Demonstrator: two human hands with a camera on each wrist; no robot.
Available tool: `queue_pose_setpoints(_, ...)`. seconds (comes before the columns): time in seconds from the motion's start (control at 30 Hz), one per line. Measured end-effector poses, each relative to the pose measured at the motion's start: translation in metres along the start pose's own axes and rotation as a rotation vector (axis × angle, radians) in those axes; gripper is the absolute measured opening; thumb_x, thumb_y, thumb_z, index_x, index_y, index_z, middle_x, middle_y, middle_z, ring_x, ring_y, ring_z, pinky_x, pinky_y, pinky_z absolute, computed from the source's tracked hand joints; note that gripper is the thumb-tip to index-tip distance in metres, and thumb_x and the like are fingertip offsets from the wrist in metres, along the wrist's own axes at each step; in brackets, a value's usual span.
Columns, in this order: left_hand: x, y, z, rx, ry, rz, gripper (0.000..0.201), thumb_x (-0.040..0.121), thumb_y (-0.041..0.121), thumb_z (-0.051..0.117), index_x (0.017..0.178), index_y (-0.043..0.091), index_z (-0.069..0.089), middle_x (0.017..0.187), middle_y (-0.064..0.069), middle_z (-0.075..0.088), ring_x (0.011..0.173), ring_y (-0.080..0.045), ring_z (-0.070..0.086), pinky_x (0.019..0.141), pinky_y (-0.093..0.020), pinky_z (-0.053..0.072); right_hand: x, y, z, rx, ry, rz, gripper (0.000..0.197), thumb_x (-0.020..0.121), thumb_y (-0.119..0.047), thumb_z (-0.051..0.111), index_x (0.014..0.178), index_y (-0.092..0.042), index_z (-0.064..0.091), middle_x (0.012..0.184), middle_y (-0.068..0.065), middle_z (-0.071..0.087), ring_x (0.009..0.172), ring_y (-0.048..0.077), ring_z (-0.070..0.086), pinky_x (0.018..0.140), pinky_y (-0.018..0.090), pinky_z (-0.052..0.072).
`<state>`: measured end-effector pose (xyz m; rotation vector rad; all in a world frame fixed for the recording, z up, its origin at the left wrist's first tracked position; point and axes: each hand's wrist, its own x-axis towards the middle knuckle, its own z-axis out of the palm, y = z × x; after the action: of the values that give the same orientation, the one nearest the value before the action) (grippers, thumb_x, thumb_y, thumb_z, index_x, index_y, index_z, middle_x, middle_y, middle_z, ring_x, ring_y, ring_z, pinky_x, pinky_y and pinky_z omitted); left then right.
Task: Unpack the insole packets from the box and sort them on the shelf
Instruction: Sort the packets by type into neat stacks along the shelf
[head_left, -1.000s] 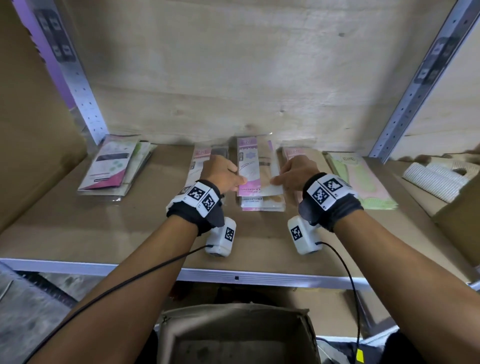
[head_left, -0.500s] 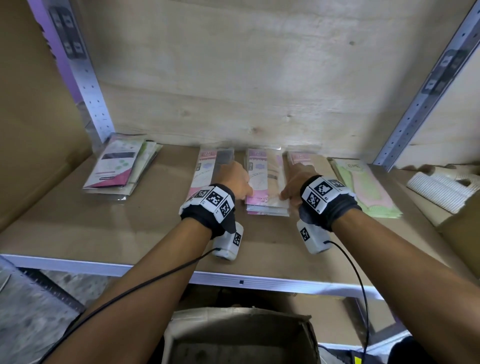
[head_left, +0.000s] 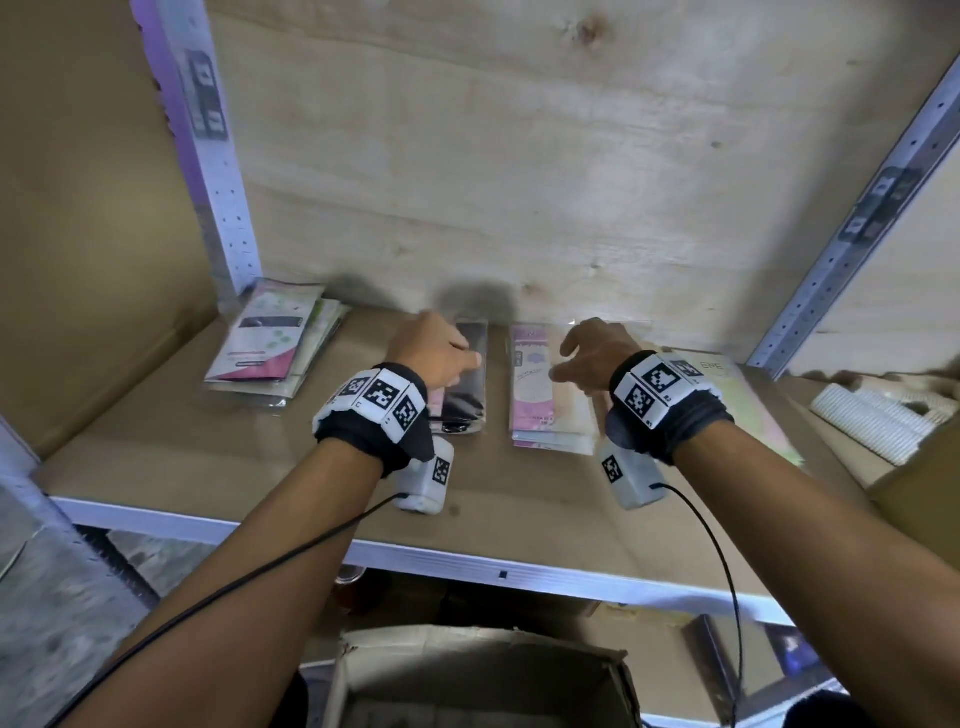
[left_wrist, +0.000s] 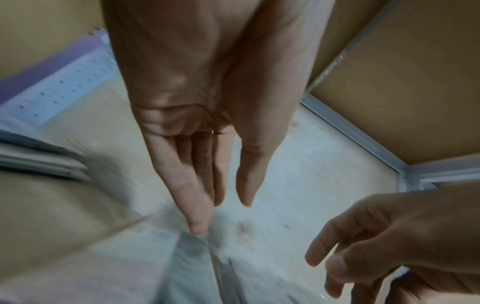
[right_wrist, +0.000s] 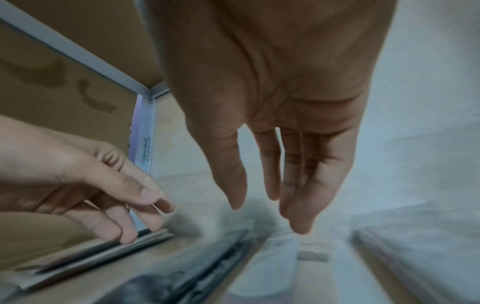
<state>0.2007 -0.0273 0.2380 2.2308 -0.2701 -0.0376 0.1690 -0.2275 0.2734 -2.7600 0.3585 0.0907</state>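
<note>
Several piles of insole packets lie along the back of the wooden shelf (head_left: 208, 457). My left hand (head_left: 441, 345) is over the pink and black pile (head_left: 465, 400); in the left wrist view its fingers (left_wrist: 197, 224) are straight and the tips touch the pile's far end. My right hand (head_left: 589, 353) hovers with relaxed fingers, holding nothing, just right of the middle pink pile (head_left: 540, 395). The right wrist view shows it (right_wrist: 267, 216) open above blurred packets. A green packet (head_left: 753, 410) lies further right, and another pile (head_left: 270, 343) at far left.
The open cardboard box (head_left: 467, 644) stands below the shelf's metal front rail (head_left: 519, 566). Perforated uprights (head_left: 218, 171) flank the bay, and a plywood back wall closes it. White ribbed items (head_left: 878, 421) lie on the neighbouring shelf at right.
Both hands have let go of the middle pink pile, which now lies further back. My left hand moved left onto the pink and black pile; my right hand lifted off to the right.
</note>
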Motion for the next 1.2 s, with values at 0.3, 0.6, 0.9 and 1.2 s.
queue_pose_setpoints(0.3,-0.005,-0.091,-0.109,0.083,0.416,-0.181,0.022,0.091,0.015,0.058,0.095,0.005,0.077,0.105,-0.013,0.074,0.105,-0.034,0.065,0.092,-0.035,0.052,0.004,-0.113,0.050,0.638,-0.259,-0.245,0.017,0.094,0.001,0.058,0.110,0.001,0.063,0.092,0.016,0.064,0.070,0.023,0.065,0.059,0.027,0.057)
queue_pose_setpoints(0.6,-0.018,-0.166,-0.161,0.180,0.229,-0.421,0.036,0.095,0.021,0.059,0.120,-0.005,0.063,0.123,-0.027,0.064,0.113,-0.040,0.060,0.096,-0.040,0.048,0.018,-0.206,0.125,0.886,-0.400,-0.173,0.031,0.094,0.003,0.057,0.124,0.006,0.055,0.089,0.014,0.058,0.075,0.022,0.058,0.082,0.042,0.058)
queue_pose_setpoints(0.9,-0.023,-0.176,-0.159,-0.036,0.156,-0.345,0.016,0.093,0.004,0.058,0.098,0.002,0.072,0.095,-0.014,0.066,0.085,-0.022,0.057,0.080,-0.030,0.046,0.014,-0.223,0.151,0.980,-0.362,-0.100,0.018,0.088,0.010,0.061,0.095,-0.005,0.054,0.072,0.014,0.052,0.054,0.022,0.048,0.056,0.033,0.048)
queue_pose_setpoints(1.2,-0.036,-0.162,-0.152,-0.171,-0.040,-0.268,0.068,0.083,-0.021,0.056,0.141,0.013,0.051,0.108,-0.014,0.058,0.093,-0.024,0.059,0.071,-0.029,0.057,0.001,-0.183,0.121,1.151,-0.387,-0.061,0.042,0.087,0.016,0.056,0.124,-0.006,0.051,0.070,0.012,0.050,0.055,0.017,0.040,0.051,0.028,0.034)
